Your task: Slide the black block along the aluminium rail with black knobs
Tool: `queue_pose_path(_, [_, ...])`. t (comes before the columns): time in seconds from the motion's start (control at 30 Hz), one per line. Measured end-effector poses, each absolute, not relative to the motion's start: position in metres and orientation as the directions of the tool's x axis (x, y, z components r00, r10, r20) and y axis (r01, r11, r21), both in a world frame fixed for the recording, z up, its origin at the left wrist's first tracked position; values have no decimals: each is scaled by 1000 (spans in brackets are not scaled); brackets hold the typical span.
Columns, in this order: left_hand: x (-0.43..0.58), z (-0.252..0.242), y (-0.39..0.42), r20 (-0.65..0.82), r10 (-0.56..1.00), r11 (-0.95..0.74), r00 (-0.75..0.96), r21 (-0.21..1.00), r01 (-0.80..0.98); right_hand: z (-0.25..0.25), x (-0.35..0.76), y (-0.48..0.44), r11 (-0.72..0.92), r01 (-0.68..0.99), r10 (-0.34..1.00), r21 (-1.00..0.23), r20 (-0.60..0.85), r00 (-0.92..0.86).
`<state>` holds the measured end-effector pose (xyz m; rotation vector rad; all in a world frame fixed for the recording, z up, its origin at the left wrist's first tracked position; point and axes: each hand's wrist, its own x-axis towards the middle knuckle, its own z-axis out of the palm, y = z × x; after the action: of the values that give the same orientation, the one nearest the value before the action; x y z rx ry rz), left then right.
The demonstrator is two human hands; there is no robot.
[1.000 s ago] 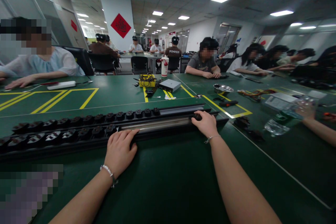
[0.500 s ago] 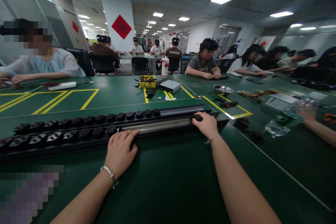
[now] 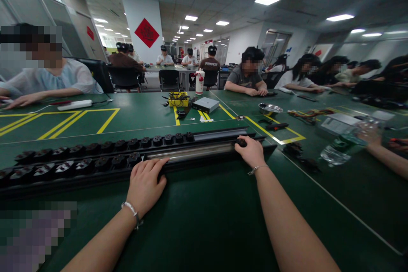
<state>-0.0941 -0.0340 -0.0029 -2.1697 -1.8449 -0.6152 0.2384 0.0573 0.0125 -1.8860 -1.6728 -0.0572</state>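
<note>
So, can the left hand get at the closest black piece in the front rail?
Probably yes: the left hand rests at the front rail, right beside that black piece, and nothing else seems to lie between them.

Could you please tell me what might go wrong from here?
The black module in the right hand might tip or snag if pushed crookedly along the near track.
The left hand rests on that track beside the socket modules, so its fingers could get pinched if pieces slide.
The clear plastic bottle at a co-worker's hand could, if knocked, hit the black parts nearby.
</note>
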Motion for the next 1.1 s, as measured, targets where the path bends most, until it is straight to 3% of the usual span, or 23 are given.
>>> queue_pose_path(1.1, [-95, -3, -34, 440, 889, -186, 125, 98, 978, 15, 247, 58, 11, 885, 901, -465, 388, 192])
